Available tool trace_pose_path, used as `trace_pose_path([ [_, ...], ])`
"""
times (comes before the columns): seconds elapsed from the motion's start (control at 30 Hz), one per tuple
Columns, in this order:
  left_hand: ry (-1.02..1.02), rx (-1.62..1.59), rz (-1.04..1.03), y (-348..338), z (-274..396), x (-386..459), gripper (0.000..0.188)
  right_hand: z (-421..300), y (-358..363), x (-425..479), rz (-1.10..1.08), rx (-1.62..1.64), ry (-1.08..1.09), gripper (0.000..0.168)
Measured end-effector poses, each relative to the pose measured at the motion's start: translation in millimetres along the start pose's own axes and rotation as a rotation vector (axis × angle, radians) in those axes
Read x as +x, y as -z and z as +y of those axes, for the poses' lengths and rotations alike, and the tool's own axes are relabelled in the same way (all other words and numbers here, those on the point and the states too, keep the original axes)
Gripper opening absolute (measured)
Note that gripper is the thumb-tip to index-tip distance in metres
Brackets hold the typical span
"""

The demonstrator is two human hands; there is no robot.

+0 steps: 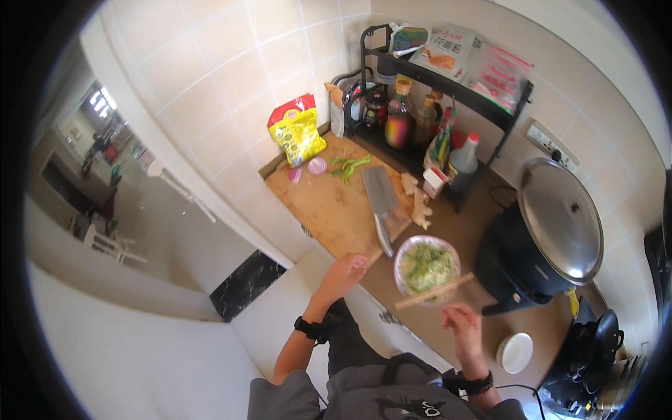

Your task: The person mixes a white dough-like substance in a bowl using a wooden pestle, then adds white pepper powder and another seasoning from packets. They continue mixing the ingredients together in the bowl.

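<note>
My left hand (344,275), slightly blurred with fingers curled, is by the front corner of the wooden cutting board (323,210); whether it touches the board is unclear. My right hand (464,325) hovers just in front of a patterned bowl (398,268), with no object visible between its loosely bent fingers. Pale shredded food with green pieces (426,265) fills the bowl. A pair of wooden chopsticks (434,291) lies across its near side. On the board rest a cleaver (380,191), green chili peppers (349,167), and two purple onion pieces (317,165). Ginger root (421,210) lies at the board's right edge.
A yellow-and-red bag (297,134) leans on the tiled wall. Bottles and jars fill a black rack (446,73) topped with packets. To the right stand a dark cooker (504,257) with a metal lid (559,220), a small white bowl (515,353) and black pans (601,346).
</note>
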State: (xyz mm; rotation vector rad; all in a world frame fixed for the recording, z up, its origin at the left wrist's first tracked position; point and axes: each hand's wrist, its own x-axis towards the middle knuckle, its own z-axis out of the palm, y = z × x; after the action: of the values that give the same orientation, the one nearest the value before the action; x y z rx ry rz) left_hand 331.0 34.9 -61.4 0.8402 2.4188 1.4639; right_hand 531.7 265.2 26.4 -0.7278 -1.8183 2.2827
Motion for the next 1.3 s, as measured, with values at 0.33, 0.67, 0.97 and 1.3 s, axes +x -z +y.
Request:
trace_pose_path([
  [0.33, -0.089, -0.122, -0.12, 152.0, -90.3, 191.0, 0.023, -146.8, -156.2, 192.5, 0.14, -0.305, 0.108, 0.022],
  [0.67, -0.179, -0.196, -0.285, 193.0, -98.4, 271.2, 0.02, -259.1, -203.8, 504.0, 0.818, -0.853, 0.545, 0.058],
  [0.97, -0.15, -0.164, -0.344, 219.1, -134.2, 271.1, 0.021, -286.1, -200.8, 576.9, 0.749, -0.605, 0.235, 0.036],
  [1.3, -0.141, -0.194, -0.367, 211.6, -149.2, 284.7, 0.021, -283.0, -177.8, 566.9, 0.647, -0.408, 0.555, 0.027],
])
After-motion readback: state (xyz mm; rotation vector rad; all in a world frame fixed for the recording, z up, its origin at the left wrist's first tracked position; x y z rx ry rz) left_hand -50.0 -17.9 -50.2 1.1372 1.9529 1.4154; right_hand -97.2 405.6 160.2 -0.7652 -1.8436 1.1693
